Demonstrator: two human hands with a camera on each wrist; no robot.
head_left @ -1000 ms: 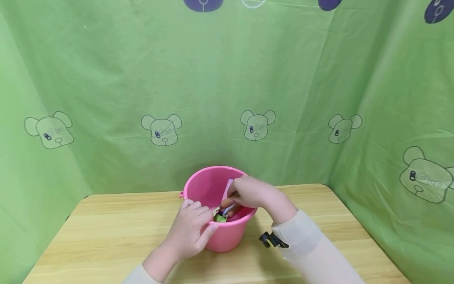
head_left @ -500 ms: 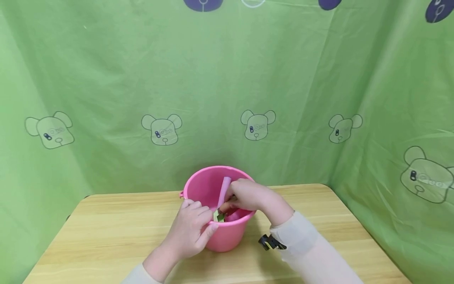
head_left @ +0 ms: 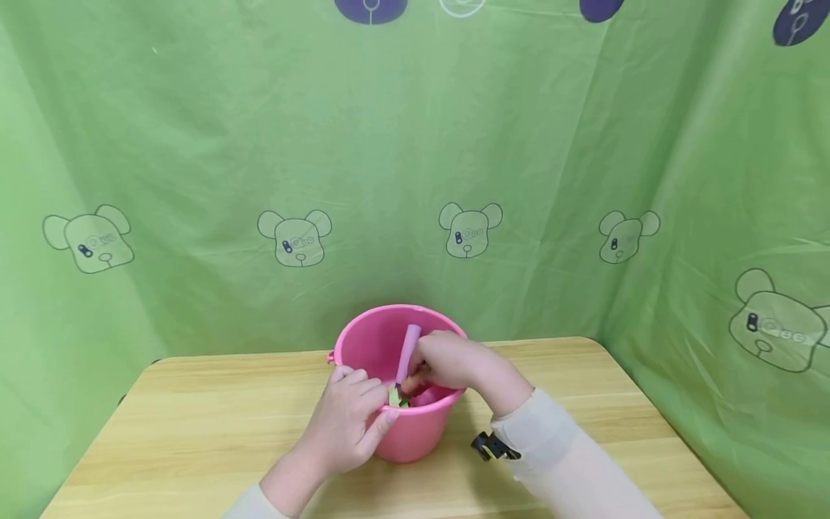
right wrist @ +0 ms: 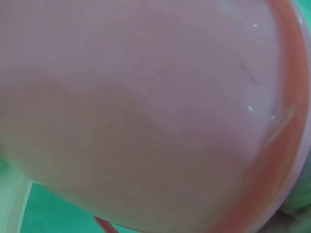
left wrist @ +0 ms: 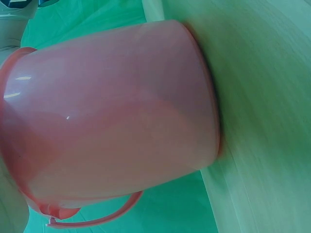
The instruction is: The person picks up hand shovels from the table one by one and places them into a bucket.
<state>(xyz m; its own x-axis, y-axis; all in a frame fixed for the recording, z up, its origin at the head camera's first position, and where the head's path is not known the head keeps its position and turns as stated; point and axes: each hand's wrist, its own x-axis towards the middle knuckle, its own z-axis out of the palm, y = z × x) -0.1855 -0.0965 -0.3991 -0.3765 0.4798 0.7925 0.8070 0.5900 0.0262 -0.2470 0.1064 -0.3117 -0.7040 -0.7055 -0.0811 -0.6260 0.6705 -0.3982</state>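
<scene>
A pink bucket (head_left: 410, 437) stands upright on the table. My left hand (head_left: 350, 418) grips its near left rim, fingers over the edge and thumb along the outside. My right hand (head_left: 452, 359) reaches down inside, fingers curled at a short orange-brown handle (head_left: 413, 383) that slants low in the bucket. A lilac rod-like handle (head_left: 408, 352) leans up beside these fingers. Something light green (head_left: 394, 396) lies near the front wall, partly hidden. Both wrist views are filled mostly by the bucket's outer wall (left wrist: 121, 111).
The wood-grain table (head_left: 214, 425) ends just behind the bucket, at a green curtain (head_left: 389, 144) with bear prints. The bucket's handle (left wrist: 112, 216) hangs on its far side in the left wrist view. A black buckle (head_left: 495, 446) hangs from the right sleeve.
My right hand has sunk a little deeper into the bucket with the brown handle. The lilac rod now shows more plainly left of the fingers. My left hand has stayed on the rim.
</scene>
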